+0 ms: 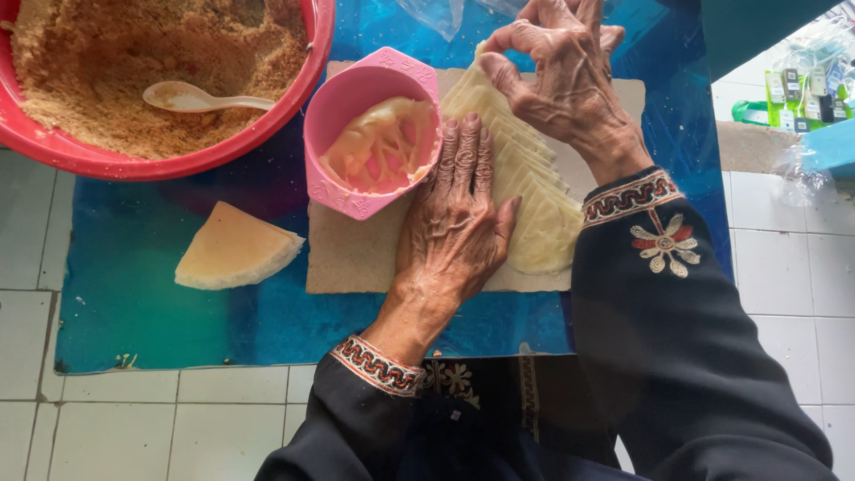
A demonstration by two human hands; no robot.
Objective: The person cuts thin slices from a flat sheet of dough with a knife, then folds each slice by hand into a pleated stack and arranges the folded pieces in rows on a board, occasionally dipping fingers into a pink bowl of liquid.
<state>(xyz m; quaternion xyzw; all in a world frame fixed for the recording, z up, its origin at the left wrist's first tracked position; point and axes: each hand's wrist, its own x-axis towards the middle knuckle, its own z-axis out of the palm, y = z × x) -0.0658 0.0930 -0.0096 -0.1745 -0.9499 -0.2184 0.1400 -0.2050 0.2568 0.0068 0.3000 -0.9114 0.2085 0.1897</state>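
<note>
My left hand (459,218) lies flat, fingers together, pressing on a fanned stack of pale thin dough sheets (534,191) that rests on a brown board (356,254). At the stack's far end, my right hand (561,67) pinches the top corner of a sheet between thumb and fingers. A pink bowl (343,98) with a pale paste inside stands on the board just left of my left hand. A folded, filled triangular pastry (233,249) lies on the blue mat (142,294) to the left.
A large red basin (178,165) of brown crumbly filling with a white spoon (191,98) in it sits at the top left. White tiled floor (107,428) surrounds the mat. Clear plastic bags and small packages (806,98) lie at the right.
</note>
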